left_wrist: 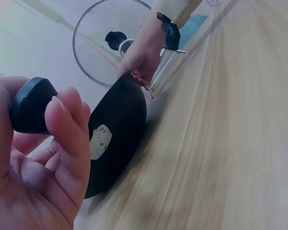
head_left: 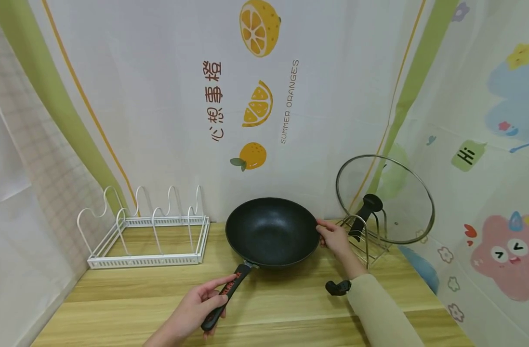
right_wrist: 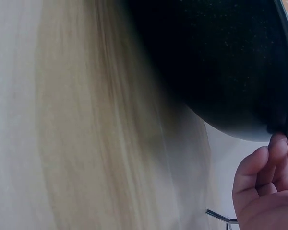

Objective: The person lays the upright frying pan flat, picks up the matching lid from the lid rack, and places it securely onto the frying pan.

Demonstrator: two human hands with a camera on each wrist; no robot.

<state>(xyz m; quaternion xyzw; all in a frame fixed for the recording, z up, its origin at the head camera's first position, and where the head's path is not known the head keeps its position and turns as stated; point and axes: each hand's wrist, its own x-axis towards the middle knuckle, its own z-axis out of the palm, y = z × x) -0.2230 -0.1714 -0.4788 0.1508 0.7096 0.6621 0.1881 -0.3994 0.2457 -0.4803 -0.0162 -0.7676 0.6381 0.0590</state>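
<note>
A black wok (head_left: 273,233) sits in the middle of the view, its inside facing up and its long handle (head_left: 236,285) angled toward the near left. My left hand (head_left: 199,306) grips that handle, thumb on one side and fingers on the other; the left wrist view shows the handle's end (left_wrist: 32,108) between them. At the right side, my right hand (head_left: 334,237) pinches the wok's rim between thumb and fingers. In the right wrist view the fingertips (right_wrist: 277,143) are right at the rim, beside the dark underside.
A white rack (head_left: 145,261) with upright loops stands at the back left. Right of the wok, a gold wire rack (head_left: 368,246) holds a glass lid (head_left: 403,202) with a black knob (head_left: 366,212). A printed curtain (head_left: 169,120) hangs behind the wooden table (head_left: 290,308).
</note>
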